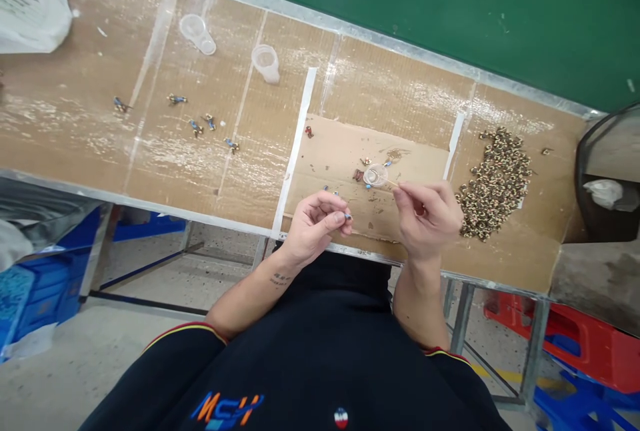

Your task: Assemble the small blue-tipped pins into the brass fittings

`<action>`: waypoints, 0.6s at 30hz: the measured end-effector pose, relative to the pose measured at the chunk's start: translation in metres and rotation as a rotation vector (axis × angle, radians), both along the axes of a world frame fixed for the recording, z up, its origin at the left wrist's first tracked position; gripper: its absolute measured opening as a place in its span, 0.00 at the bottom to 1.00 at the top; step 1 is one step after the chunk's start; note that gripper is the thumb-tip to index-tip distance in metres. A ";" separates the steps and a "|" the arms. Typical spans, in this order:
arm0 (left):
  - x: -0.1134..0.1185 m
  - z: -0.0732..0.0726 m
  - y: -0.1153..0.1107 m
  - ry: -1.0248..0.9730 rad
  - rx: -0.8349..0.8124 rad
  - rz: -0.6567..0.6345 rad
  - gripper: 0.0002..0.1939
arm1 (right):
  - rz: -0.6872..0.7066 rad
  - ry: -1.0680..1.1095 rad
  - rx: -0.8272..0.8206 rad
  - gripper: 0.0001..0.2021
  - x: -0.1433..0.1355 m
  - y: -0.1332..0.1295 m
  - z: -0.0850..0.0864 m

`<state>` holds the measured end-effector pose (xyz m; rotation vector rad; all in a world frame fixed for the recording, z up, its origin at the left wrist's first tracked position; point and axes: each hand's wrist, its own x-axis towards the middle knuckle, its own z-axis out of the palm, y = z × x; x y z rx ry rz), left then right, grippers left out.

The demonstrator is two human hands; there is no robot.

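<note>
My left hand point(315, 225) is closed, pinching a small figure-like piece with a blue part point(348, 217) between thumb and fingertips. Most of that piece is hidden by the fingers. Between the thumb and fingers of my right hand point(429, 216) is a thin pale stick point(392, 183), its far end at a small clear plastic cup point(381, 169). The cup stands on a stained cardboard sheet point(345, 141). Around the cup lie small dark red pieces point(359, 175) and bits of blue point(369, 186). What the cup contains is too small to make out.
To the right lies a big heap of small brown-and-cream pieces point(495, 184). Several blue painted pieces point(195, 127) are scattered on the left, below two clear cups point(265, 61). A white bag point(35, 7) sits at the far left. White tape strips point(299, 131) flank the cardboard.
</note>
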<state>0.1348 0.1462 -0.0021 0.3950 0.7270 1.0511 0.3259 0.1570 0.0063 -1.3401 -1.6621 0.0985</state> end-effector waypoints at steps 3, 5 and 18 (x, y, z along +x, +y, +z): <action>-0.002 0.000 0.001 -0.012 -0.004 -0.005 0.21 | 0.020 -0.063 -0.039 0.07 -0.002 0.006 -0.013; -0.003 0.001 0.001 -0.007 0.001 -0.006 0.22 | 0.030 -0.105 -0.068 0.06 -0.004 0.008 -0.018; -0.003 -0.002 0.001 -0.052 0.027 -0.025 0.20 | 0.021 -0.120 -0.060 0.05 -0.004 0.010 -0.015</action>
